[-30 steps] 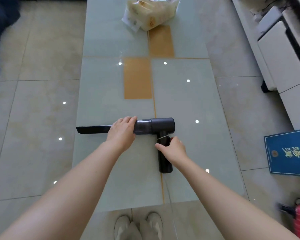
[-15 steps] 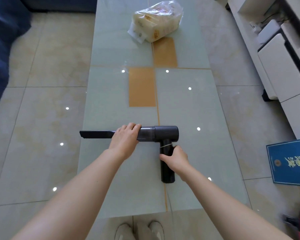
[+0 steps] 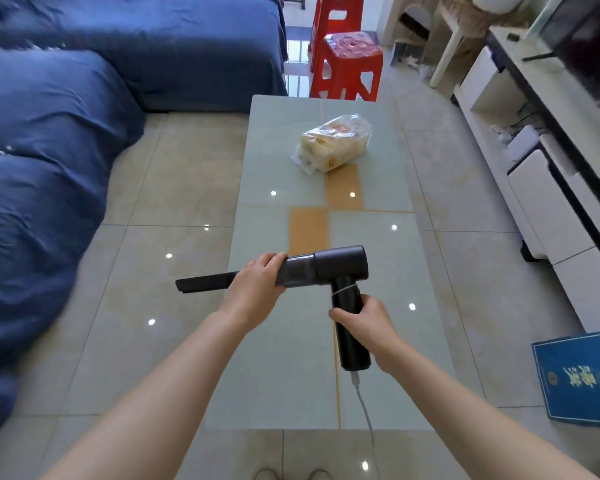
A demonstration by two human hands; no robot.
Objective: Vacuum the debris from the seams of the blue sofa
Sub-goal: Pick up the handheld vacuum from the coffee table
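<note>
Far to the left of our hands lies the big blue fabric sofa (image 3: 49, 140). Our right hand (image 3: 364, 322) is closed around the dark grey handheld vacuum (image 3: 338, 268), and our left hand (image 3: 257, 287) wraps its nozzle base.

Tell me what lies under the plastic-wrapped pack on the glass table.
The pack rests on the table's pale green glass top, its near end overlapping an orange rectangular panel that continues toward the viewer. Whatever is directly beneath the pack is covered.
</note>
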